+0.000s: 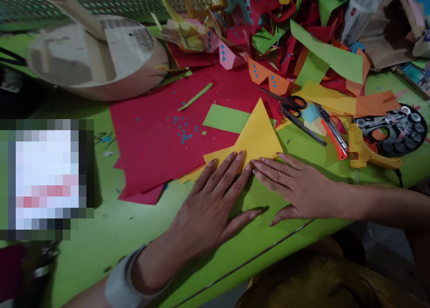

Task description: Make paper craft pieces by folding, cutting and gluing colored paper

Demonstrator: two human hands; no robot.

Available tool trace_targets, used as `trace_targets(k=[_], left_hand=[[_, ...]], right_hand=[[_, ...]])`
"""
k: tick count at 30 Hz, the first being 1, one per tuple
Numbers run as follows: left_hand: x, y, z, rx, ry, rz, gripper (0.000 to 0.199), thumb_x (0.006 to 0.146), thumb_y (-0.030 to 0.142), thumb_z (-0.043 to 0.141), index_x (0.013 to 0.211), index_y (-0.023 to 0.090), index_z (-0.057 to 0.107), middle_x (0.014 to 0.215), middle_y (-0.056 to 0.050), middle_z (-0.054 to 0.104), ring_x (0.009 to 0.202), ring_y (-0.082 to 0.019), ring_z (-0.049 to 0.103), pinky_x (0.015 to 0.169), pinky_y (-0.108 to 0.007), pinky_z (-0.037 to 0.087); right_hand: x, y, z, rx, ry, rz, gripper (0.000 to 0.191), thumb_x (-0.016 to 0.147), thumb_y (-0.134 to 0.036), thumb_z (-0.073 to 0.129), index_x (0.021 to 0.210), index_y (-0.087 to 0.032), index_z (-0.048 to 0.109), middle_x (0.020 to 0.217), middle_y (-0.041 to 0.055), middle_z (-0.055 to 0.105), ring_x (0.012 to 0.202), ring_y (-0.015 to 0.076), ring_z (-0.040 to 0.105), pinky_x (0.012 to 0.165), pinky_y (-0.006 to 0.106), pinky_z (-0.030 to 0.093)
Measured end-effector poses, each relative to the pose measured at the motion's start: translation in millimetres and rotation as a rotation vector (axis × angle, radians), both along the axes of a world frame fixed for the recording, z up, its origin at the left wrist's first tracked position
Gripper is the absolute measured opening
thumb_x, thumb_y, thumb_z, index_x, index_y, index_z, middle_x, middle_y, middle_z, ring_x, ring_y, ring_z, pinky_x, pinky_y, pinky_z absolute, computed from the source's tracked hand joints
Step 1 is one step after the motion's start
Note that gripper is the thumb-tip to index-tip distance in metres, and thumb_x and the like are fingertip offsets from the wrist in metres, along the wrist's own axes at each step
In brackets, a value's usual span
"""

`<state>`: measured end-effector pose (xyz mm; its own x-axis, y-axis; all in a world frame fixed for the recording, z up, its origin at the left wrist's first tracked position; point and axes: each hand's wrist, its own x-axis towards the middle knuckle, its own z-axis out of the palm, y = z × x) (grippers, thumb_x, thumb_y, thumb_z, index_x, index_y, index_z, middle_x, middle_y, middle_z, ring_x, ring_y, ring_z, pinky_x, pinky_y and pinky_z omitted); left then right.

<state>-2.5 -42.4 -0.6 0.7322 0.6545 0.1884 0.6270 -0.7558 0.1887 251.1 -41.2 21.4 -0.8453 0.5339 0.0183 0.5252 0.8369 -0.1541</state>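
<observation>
A folded yellow paper [260, 131] with a pointed top lies on the green table, partly over a green paper strip [226, 118] and a large red sheet [148, 133]. My left hand [215, 205] lies flat, its fingertips pressing on the paper's lower left edge and its thumb out to the right. Beside it, my right hand [298, 187] rests with fingers outstretched on the paper's lower right edge. The fingertips of both hands nearly meet at the middle of that edge. Small blue dots [184, 131] are scattered over the red sheet.
Black scissors [292, 111], an orange cutter [334, 135], a yellow glue gun [358, 149] and a black palette [414, 129] lie at the right. A round pale container [134, 75] stands at the back left. Coloured paper pieces [235, 39] pile up behind. The table edge [262, 252] runs in front.
</observation>
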Motion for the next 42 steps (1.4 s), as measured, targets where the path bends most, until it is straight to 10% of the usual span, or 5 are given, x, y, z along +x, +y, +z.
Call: trace_targets(k=[22, 42], left_hand=[[1, -1, -0.5, -0.015, 0.004, 0.02, 0.084, 0.095, 0.063, 0.037, 0.16, 0.022, 0.003, 0.166, -0.011, 0.017, 0.15, -0.031, 0.024, 0.123, -0.047, 0.013], [2, 2, 0.6, 0.011, 0.015, 0.022, 0.084, 0.094, 0.065, 0.038, 0.16, 0.018, 0.013, 0.161, -0.014, 0.031, 0.15, -0.031, 0.025, 0.122, -0.048, 0.02]], right_hand=[[0, 2, 1.0, 0.016, 0.019, -0.031, 0.083, 0.097, -0.065, 0.031, 0.15, -0.001, 0.035, 0.156, 0.0214, 0.038, 0.148, 0.028, 0.031, 0.123, 0.049, 0.024], [9, 8, 34.5, 0.097, -0.136, -0.375, 0.06, 0.1, -0.055, 0.041, 0.124, -0.006, 0.066, 0.133, 0.0199, 0.064, 0.125, 0.0322, 0.059, 0.11, 0.05, 0.041]])
